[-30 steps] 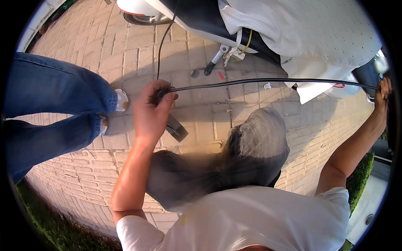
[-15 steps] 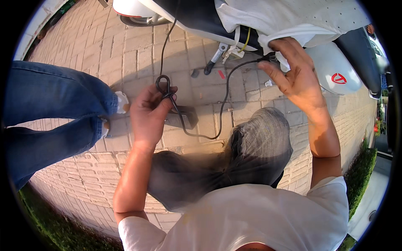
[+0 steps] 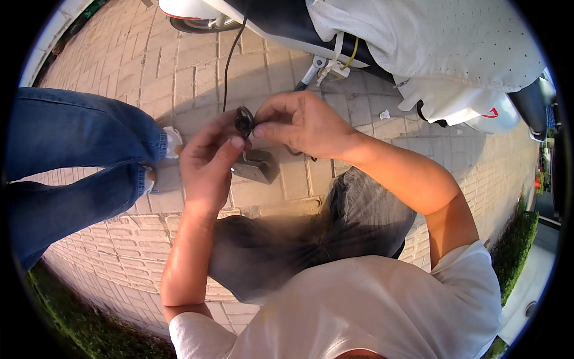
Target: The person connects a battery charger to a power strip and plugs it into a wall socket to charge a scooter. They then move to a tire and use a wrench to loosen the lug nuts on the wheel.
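A thin black cable (image 3: pixel 228 72) hangs from the scooter's dark underside down to my hands, where it is gathered in a small knotted loop (image 3: pixel 244 119). My left hand (image 3: pixel 206 161) pinches this loop from the left between thumb and fingers. From the right, my right hand (image 3: pixel 314 127) has its thumb and forefinger closed on the cable at the loop's edge. More of the cable shows just below the right hand; the rest is hidden behind the fingers. Beneath the hands, a grey metal bracket-like piece (image 3: pixel 261 170) rests on the paving.
A white and black scooter (image 3: pixel 287 33) stands ahead with its kickstand (image 3: pixel 310 73) down. White perforated fabric (image 3: pixel 430 42) drapes over it at right. A yellow cord (image 3: pixel 353 52) dangles nearby. Another person's jeans-clad legs (image 3: pixel 84 134) are close at left, on brick paving (image 3: pixel 149 78).
My right hand has come from the scooter's right side over to the cable loop by my left hand. The cable's long slack is drawn in, and the white fabric hangs lower.
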The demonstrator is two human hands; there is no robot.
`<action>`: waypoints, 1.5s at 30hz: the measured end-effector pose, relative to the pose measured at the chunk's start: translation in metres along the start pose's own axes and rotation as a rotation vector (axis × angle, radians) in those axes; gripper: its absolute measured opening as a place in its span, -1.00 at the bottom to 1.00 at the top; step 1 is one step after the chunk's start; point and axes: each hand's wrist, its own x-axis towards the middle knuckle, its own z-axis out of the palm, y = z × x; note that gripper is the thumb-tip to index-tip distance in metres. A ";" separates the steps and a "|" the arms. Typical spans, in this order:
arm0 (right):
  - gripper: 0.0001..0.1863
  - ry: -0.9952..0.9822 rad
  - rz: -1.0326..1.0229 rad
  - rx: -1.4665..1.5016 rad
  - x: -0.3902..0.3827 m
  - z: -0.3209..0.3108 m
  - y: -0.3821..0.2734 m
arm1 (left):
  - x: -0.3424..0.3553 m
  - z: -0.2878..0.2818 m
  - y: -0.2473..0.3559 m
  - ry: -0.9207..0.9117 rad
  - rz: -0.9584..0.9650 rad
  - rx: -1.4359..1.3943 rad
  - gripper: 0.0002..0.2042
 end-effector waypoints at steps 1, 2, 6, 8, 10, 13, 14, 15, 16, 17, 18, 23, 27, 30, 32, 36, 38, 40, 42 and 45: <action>-0.83 0.003 -0.036 0.006 0.004 -0.003 0.008 | 0.000 0.001 -0.002 0.030 0.035 0.155 -0.66; -0.82 0.005 -0.072 0.011 0.006 -0.004 0.014 | 0.000 0.003 -0.003 0.036 0.063 0.189 -0.65; -0.80 0.106 -0.118 -0.137 0.006 0.001 0.018 | -0.002 0.014 -0.001 0.073 0.125 0.280 -0.62; -0.79 0.193 -0.159 -0.310 -0.001 -0.002 0.004 | -0.004 0.014 -0.001 0.101 0.137 0.316 -0.62; -0.78 0.098 -0.133 -0.139 -0.013 -0.002 -0.009 | -0.006 0.012 -0.002 0.131 0.155 0.367 -0.62; -0.77 0.044 -0.066 -0.043 -0.013 -0.001 -0.010 | -0.006 0.009 -0.006 0.096 0.185 0.419 -0.62; -0.77 0.043 -0.040 -0.037 -0.012 0.000 -0.009 | -0.006 0.009 -0.007 0.095 0.236 0.466 -0.64; -0.78 0.044 -0.015 0.015 -0.012 0.001 -0.008 | -0.005 0.009 -0.009 0.094 0.287 0.514 -0.66; -0.79 0.047 0.010 0.065 -0.012 0.002 -0.008 | -0.004 0.010 -0.009 0.091 0.340 0.559 -0.68; -0.80 0.050 0.034 0.115 -0.012 0.003 -0.007 | -0.003 0.011 -0.006 0.078 0.434 0.740 -0.70; -0.80 0.053 0.058 0.165 -0.012 0.005 -0.006 | -0.003 0.011 -0.001 0.064 0.530 0.921 -0.73; -0.81 0.003 -0.004 0.102 -0.011 0.011 0.000 | -0.001 0.010 -0.002 0.066 0.731 1.187 -0.79; -0.79 -0.031 0.050 -0.083 -0.011 0.006 0.003 | 0.000 0.009 0.000 -0.019 0.683 1.314 -0.78; -0.80 0.011 -0.185 -0.192 -0.010 0.005 0.011 | 0.004 0.009 0.001 -0.076 0.686 1.345 -0.80; -0.80 0.034 -0.058 0.032 -0.009 0.005 0.005 | 0.005 0.007 -0.001 -0.039 0.648 1.284 -0.84; -0.81 0.126 0.148 0.486 -0.001 -0.001 0.008 | 0.011 -0.008 -0.010 0.117 0.444 0.690 -0.96; -0.82 0.095 0.127 0.449 0.002 -0.004 0.010 | 0.013 -0.013 -0.010 0.138 0.403 0.468 -0.97; -0.82 0.067 0.098 0.337 0.000 0.000 0.012 | 0.011 -0.011 -0.008 0.098 0.510 0.739 -0.88; -0.83 0.056 0.057 0.284 -0.002 0.000 0.013 | 0.010 0.001 0.001 -0.003 0.563 1.265 -0.82; -0.82 0.011 0.005 0.162 -0.002 0.000 0.011 | 0.010 -0.003 -0.002 -0.024 0.554 1.230 -0.78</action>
